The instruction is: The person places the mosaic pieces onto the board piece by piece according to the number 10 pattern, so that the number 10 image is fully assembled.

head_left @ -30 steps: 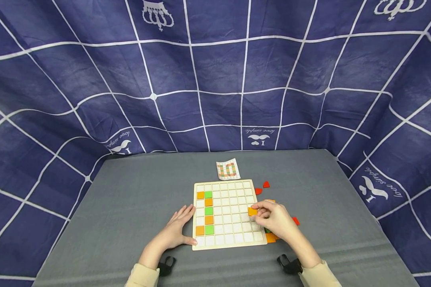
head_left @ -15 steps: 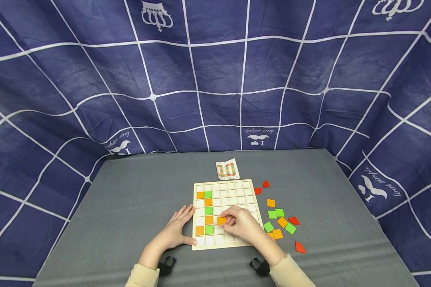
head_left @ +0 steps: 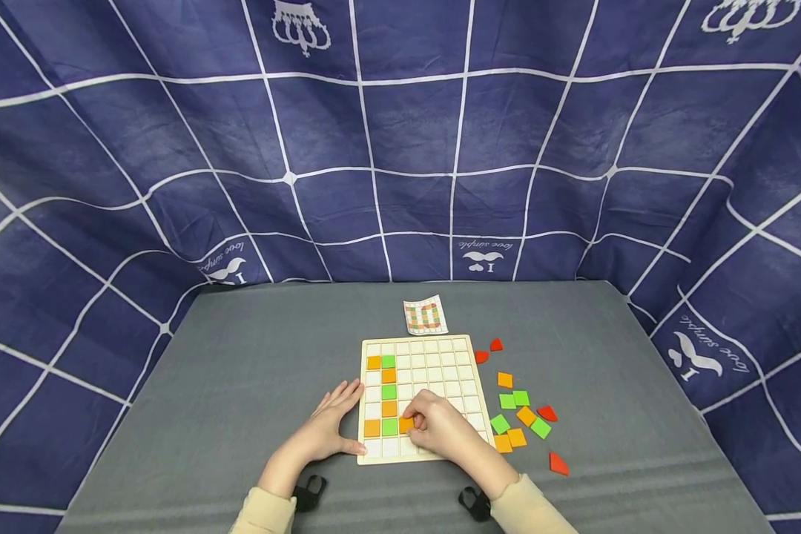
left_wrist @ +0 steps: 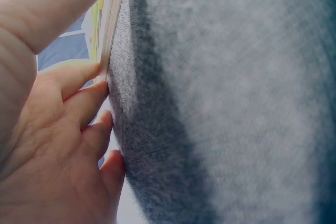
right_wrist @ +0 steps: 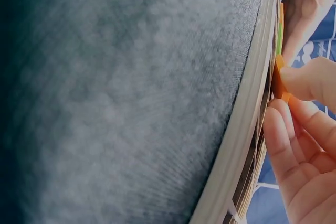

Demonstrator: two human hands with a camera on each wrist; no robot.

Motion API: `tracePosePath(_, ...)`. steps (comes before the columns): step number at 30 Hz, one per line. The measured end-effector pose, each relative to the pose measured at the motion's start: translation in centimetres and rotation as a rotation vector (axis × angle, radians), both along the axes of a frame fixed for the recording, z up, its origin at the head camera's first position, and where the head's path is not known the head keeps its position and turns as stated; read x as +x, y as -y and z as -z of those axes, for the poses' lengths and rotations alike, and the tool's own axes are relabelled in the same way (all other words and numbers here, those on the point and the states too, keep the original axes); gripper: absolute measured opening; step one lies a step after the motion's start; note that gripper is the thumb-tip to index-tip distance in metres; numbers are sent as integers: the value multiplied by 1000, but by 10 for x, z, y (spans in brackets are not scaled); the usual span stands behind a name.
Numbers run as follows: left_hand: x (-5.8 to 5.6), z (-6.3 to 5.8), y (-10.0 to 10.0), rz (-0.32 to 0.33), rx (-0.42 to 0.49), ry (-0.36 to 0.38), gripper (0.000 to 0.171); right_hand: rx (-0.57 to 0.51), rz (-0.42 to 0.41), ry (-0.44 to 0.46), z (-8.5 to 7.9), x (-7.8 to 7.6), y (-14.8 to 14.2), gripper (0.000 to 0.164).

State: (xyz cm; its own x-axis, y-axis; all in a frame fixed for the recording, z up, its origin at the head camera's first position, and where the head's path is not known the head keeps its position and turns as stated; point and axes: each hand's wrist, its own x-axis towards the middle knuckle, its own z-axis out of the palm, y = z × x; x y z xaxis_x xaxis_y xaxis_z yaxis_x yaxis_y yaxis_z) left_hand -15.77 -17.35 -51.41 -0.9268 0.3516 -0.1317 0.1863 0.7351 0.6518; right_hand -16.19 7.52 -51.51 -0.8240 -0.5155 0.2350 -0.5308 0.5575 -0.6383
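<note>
A pale wooden grid board (head_left: 434, 446) lies on the grey table, with orange and green square tiles in its two left columns. My right hand (head_left: 443, 426) pinches an orange tile (head_left: 406, 425) over the third column, just right of a green tile (head_left: 389, 426). In the right wrist view thumb and fingers hold that orange tile (right_wrist: 280, 77) low at the board, tilted. Along the board's left edge rests my left hand (head_left: 328, 426), fingers spread and fairly straight. The left wrist view shows its fingertips (left_wrist: 100, 90) touching the board's side.
Loose orange and green tiles (head_left: 521, 398) lie right of the board, with several red rounded-edge pieces (head_left: 558, 463) around them. A small printed pattern card (head_left: 425, 315) lies behind the board. A blue checked curtain (head_left: 407, 133) hangs along the table's back and sides.
My right hand has carried the orange tile leftward from the board's right side, then slightly nearer to me, down to the cell beside the lower green tile. The left hand has stayed put.
</note>
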Motion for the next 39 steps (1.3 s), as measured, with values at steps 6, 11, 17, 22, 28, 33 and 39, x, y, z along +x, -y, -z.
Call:
tracePosePath(6,-2,-1,-1,-7,-8,-2,109,67,20,0,-2,-1,3,19)
tracePosePath(11,-2,-1,0,-4,-13,-5,108,57,26,7,-2,-1,3,19)
tracePosePath(17,-1,0,0,-5,-14,-1,108,41,30,26,-3,1,3,18)
tracePosePath(22,0,0,0,1,-7,-5,109,26,64,63,-7,0,0,16)
tracePosePath(28,-1,1,1,13,-5,-11,109,-7,128,69,-18,-9,-11,16)
tracePosePath(33,-1,1,1,15,-5,-8,109,-49,198,104,-31,-23,-28,15)
tracePosePath(39,-1,-1,2,19,8,7,110,-82,364,158,-45,-49,-63,15)
